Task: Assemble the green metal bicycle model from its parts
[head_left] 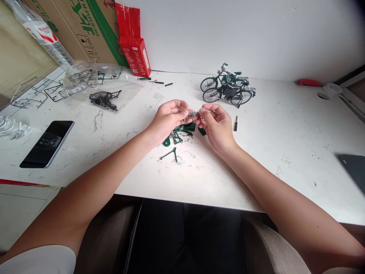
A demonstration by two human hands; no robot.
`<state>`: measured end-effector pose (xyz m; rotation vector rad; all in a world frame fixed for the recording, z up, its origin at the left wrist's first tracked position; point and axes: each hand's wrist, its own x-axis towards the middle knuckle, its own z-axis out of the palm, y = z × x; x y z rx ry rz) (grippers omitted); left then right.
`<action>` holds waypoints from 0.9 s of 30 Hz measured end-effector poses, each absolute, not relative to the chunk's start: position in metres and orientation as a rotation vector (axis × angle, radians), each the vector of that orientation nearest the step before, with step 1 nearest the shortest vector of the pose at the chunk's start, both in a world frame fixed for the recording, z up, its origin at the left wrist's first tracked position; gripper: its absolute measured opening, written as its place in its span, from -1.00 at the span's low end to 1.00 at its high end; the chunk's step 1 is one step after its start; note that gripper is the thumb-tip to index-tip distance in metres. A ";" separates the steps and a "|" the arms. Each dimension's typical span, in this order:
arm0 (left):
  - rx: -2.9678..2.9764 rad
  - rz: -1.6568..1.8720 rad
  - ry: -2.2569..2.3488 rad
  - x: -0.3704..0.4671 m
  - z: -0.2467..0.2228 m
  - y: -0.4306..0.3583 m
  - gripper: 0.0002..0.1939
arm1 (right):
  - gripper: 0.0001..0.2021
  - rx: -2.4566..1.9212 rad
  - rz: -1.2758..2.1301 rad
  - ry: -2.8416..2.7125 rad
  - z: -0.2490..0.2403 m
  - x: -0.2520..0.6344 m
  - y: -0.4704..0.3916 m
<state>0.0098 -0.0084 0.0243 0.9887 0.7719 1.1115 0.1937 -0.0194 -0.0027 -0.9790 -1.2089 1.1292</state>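
Between my two hands, just above the table, is a small silver model bicycle part; its exact kind is too small to tell. My left hand pinches one end between thumb and fingers, and my right hand pinches the other. A bit of green shows under the left fingertips. Below the hands lie green model bicycle parts, partly hidden by the left hand, with tiny silver pieces beside them. Closer to me rests a green forked frame piece. A dark green part sits under my right fingers.
Two assembled model bicycles stand at the back. A small screwdriver lies right of my hands, more tools behind. Leftward are plastic bags with black parts, a phone, a bottle, a red packet and a carton.
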 end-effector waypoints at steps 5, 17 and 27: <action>0.970 1.106 0.780 0.010 0.025 -0.009 -0.83 | -0.59 -0.971 1.029 -1.229 -0.001 0.190 -0.024; 0.952 1.090 0.806 0.011 0.029 -0.009 -0.87 | -0.59 -1.015 1.023 -1.233 0.003 0.188 -0.026; 0.961 1.088 0.790 0.011 0.027 -0.009 -0.82 | -0.56 -1.012 1.060 -1.235 0.001 0.189 -0.025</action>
